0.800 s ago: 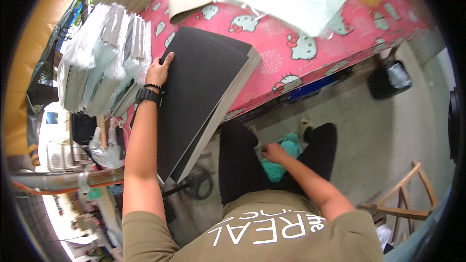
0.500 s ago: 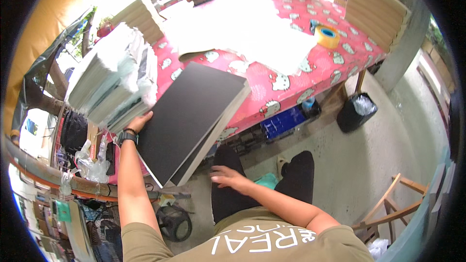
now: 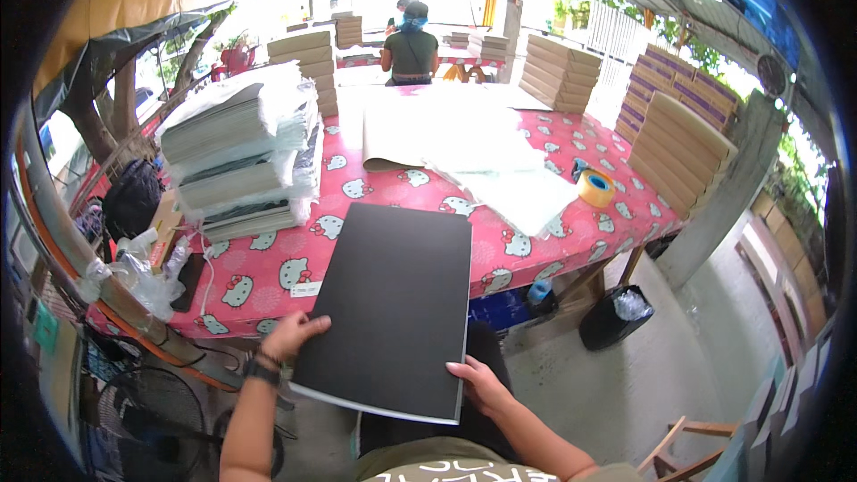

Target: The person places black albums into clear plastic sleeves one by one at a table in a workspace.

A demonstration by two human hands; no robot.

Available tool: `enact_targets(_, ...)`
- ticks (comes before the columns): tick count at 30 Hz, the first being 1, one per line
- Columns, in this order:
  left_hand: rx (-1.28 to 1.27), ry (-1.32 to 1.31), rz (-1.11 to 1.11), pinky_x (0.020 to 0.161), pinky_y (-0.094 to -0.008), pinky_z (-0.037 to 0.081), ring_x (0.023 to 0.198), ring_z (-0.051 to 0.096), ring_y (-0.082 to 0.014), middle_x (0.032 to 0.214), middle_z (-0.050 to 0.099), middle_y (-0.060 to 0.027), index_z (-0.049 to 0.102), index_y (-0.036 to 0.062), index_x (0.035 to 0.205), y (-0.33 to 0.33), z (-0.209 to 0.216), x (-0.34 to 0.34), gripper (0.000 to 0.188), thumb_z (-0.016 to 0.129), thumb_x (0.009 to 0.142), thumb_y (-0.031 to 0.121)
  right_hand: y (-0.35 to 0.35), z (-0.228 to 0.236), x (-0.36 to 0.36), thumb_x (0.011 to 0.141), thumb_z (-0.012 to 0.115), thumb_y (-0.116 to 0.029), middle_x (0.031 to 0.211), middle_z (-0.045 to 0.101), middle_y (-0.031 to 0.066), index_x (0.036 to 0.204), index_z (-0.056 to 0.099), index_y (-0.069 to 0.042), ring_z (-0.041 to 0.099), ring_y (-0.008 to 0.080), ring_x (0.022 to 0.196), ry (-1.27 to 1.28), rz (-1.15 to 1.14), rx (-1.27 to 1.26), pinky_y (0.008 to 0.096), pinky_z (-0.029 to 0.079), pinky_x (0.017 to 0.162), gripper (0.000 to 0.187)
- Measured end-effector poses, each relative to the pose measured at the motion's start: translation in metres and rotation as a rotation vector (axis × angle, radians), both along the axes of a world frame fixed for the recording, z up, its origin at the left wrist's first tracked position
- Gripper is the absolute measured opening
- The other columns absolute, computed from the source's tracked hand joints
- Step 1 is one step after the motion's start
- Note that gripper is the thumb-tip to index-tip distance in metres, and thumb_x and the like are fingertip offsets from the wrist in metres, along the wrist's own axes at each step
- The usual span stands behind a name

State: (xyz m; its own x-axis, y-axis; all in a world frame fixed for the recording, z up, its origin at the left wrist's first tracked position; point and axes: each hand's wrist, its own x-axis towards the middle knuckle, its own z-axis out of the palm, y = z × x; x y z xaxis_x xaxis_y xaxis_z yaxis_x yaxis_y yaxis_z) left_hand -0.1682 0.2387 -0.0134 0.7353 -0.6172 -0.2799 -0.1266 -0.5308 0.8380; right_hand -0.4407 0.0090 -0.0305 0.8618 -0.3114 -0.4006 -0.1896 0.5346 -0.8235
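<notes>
A large flat black-covered pad (image 3: 393, 303) with pale edges is held in front of me, over the near edge of a table (image 3: 295, 272) with a pink patterned cloth. My left hand (image 3: 299, 335) grips its left side, thumb on the black face and fingers underneath. At the lower right edge, my right hand (image 3: 478, 384) holds it with the thumb on top; its other fingers are partly hidden. Beyond the pad lie large pale sheets (image 3: 446, 129) and a clear plastic sleeve (image 3: 518, 196). To the left stands a tall stack of plastic-wrapped pads (image 3: 237, 170).
A tape roll (image 3: 595, 187) sits on the table's right part. Brown carton stacks (image 3: 683, 156) line its far and right sides. A black bin (image 3: 616, 317) and a wooden stool (image 3: 687, 446) stand at right. Plastic bags (image 3: 147, 277) lie at left. Farther off is another person (image 3: 411, 49).
The pad has swung from a tilt at the left to nearly upright in front of me. My right hand, free before, now grips its right edge. The view has lifted.
</notes>
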Motion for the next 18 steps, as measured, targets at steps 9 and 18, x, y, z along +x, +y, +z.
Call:
enact_targets(9, -0.807, 0.406, 0.18, 0.088, -0.0325, 0.038, 0.103, 0.046, -0.0201, 0.115, 0.045, -0.0123, 0.032, -0.0009, 0.121, -0.03, -0.059, -0.091, 0.065, 0.068, 0.069, 0.013, -0.067, -0.04, -0.008, 0.071, 0.06, -0.011, 0.104, 0.055, 0.009, 0.112, 0.048, 0.002, 0.051, 0.0161, 0.094, -0.163, 0.054, -0.095, 0.0276, 0.04, 0.083, 0.044)
enact_targets(18, -0.708, 0.298, 0.201, 0.094, -0.0324, 0.031, 0.11, 0.04, -0.0217, 0.117, 0.044, -0.0098, 0.034, 0.0004, 0.122, -0.058, -0.104, -0.064, 0.078, 0.076, 0.057, 0.013, -0.118, -0.086, 0.032, 0.067, 0.067, -0.014, 0.114, 0.05, 0.0072, 0.119, 0.043, -0.001, 0.043, 0.018, 0.108, -0.058, 0.158, -0.379, 0.0321, 0.029, 0.095, 0.058)
